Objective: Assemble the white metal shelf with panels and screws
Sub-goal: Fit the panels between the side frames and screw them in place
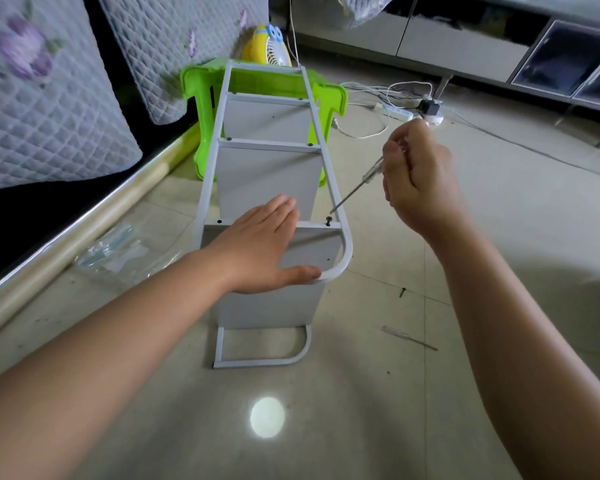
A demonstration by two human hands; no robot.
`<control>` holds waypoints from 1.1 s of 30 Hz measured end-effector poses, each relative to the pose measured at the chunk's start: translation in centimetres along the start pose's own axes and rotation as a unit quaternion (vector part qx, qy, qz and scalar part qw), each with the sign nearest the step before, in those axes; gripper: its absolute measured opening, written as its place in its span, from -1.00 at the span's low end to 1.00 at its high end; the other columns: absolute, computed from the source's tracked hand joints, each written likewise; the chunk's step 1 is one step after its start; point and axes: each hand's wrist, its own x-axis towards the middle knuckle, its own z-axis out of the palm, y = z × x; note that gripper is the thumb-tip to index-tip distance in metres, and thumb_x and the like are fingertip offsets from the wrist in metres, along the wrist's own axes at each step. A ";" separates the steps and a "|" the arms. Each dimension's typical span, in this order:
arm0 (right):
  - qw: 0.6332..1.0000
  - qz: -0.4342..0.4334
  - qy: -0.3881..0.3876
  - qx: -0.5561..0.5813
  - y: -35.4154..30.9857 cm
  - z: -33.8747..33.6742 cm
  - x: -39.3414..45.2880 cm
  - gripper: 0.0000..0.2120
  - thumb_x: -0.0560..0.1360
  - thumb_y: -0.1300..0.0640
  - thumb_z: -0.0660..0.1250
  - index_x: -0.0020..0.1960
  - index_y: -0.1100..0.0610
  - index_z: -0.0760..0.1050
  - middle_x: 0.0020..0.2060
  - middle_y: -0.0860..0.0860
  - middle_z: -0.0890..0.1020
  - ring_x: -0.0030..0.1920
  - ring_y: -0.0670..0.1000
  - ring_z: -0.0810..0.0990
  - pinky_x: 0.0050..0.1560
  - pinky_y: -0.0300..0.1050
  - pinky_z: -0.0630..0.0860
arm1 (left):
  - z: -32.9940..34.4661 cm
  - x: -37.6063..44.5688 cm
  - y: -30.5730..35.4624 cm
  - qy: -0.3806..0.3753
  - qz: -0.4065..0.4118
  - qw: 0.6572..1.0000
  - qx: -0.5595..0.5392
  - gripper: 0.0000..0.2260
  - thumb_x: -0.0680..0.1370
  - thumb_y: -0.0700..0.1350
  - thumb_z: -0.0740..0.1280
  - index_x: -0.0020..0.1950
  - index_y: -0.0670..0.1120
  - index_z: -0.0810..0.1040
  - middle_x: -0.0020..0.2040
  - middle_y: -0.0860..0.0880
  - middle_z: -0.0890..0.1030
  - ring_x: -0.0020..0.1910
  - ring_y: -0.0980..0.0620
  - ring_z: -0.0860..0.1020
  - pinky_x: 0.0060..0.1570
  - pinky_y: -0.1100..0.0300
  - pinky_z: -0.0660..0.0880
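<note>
Flat on the white shelf frame [340, 216], my left hand [257, 247] presses with fingers straight; my right hand [418, 178] grips the screwdriver [355, 188] above the screw [328, 220], probably not seated. Shelf feels light, stiff, tippy; brace the rail.

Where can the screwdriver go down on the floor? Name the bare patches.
Bare tile lies in front of the shelf's foot, around the light spot, and right of the right hand. Crowded: the loose screw and spare screwdriver beside the shelf, plastic bag on its left, cables behind.
</note>
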 end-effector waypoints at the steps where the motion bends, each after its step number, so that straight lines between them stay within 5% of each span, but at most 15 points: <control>1: 1.000 -0.006 -0.002 -0.004 -0.1 0.0 0.0 -0.72 0.51 0.16 0.03 -0.08 0.37 0.37 -0.52 -0.17 0.35 -0.50 -0.05 0.32 -0.35 -0.09 0.24 | 0.0 0.0 0.0 0.000 0.000 1.000 -0.001 -0.18 0.50 0.33 -0.01 0.51 -0.17 -0.27 0.51 -0.05 -0.30 0.48 0.07 -0.32 0.42 0.20 -0.26; 9: 0.998 -0.038 -0.024 -0.037 -0.8 0.1 0.5 -0.77 0.48 0.26 0.08 -0.10 0.44 0.40 -0.49 -0.23 0.26 -0.43 -0.07 0.13 -0.37 -0.20 0.04 | 0.0 0.1 0.2 -0.001 0.003 1.000 -0.012 -0.18 0.51 0.32 -0.01 0.50 -0.18 -0.28 0.51 -0.06 -0.32 0.46 0.06 -0.37 0.43 0.17 -0.25; 12: 0.998 -0.027 -0.033 -0.048 -0.9 -0.2 0.4 -0.76 0.48 0.25 0.08 -0.10 0.44 0.40 -0.50 -0.21 0.25 -0.47 0.00 0.20 -0.37 -0.17 0.02 | 0.0 0.1 0.2 -0.001 0.004 1.000 -0.013 -0.18 0.51 0.33 -0.01 0.50 -0.17 -0.27 0.51 -0.06 -0.32 0.46 0.06 -0.37 0.43 0.17 -0.26; 16: 0.997 -0.025 -0.048 -0.048 -1.1 -0.5 0.4 -0.76 0.48 0.25 0.08 -0.11 0.44 0.40 -0.50 -0.24 0.24 -0.48 -0.20 0.23 -0.39 -0.19 0.01 | 0.0 0.2 0.2 0.004 0.004 1.000 -0.013 -0.18 0.51 0.33 -0.01 0.51 -0.18 -0.26 0.51 -0.06 -0.31 0.46 0.05 -0.37 0.43 0.17 -0.25; 22: 0.989 -0.002 -0.118 -0.091 -2.3 -0.9 1.3 -0.75 0.52 0.18 0.13 -0.05 0.39 0.42 -0.52 -0.11 0.31 -0.48 -0.11 0.26 -0.37 -0.16 0.06 | 0.1 0.0 0.2 0.006 0.005 1.000 -0.019 -0.18 0.51 0.32 -0.01 0.51 -0.17 -0.27 0.51 -0.06 -0.32 0.46 0.06 -0.37 0.42 0.18 -0.27; 26: 0.962 -0.005 -0.201 -0.186 -3.5 -1.7 3.2 -0.81 0.54 0.19 0.20 -0.01 0.31 0.50 -0.28 0.20 0.54 -0.27 0.08 0.36 -0.28 -0.15 0.19 | 0.2 -0.1 0.1 0.009 0.008 1.000 -0.017 -0.19 0.51 0.32 -0.02 0.51 -0.16 -0.27 0.51 -0.06 -0.32 0.46 0.07 -0.38 0.42 0.18 -0.28; 30: 0.918 -0.015 -0.263 -0.296 -4.8 -1.8 4.2 -0.76 0.56 0.18 0.12 0.06 0.28 0.51 -0.07 0.18 0.60 -0.03 0.16 0.50 -0.06 -0.08 0.38 | 0.2 0.0 0.0 0.005 0.004 1.000 -0.009 -0.19 0.51 0.33 -0.03 0.50 -0.15 -0.29 0.50 -0.05 -0.34 0.45 0.07 -0.39 0.42 0.17 -0.29; 33: 0.887 -0.023 -0.308 -0.343 -6.0 -1.2 4.9 -0.75 0.59 0.16 0.07 0.06 0.28 0.46 -0.08 0.16 0.54 0.02 0.20 0.48 -0.15 -0.10 0.33 | 0.1 0.0 0.1 0.003 0.005 1.000 -0.006 -0.19 0.51 0.33 -0.03 0.50 -0.16 -0.29 0.50 -0.05 -0.34 0.45 0.07 -0.39 0.42 0.17 -0.29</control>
